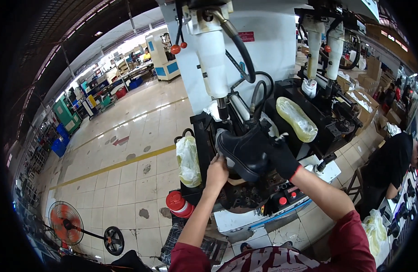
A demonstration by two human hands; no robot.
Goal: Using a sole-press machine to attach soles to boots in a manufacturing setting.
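Gripping the black boot (240,149) is the right hand (285,159), left hand (217,171) grip unclear, with lidded red bucket (180,205) and broad floor (113,181) left of the boot.

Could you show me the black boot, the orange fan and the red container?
Black boot (242,148): head view, on its upper.
Orange fan (68,223): head view, near its blades' centre.
Red container (175,200): head view, on its lid.

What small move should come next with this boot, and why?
I would probably ease the bare left hand clear of the black boot before any press stroke: its fingers sit by the toe end, near the machine's metal rod, while the gloved right hand is at the other end and could likely steady it.
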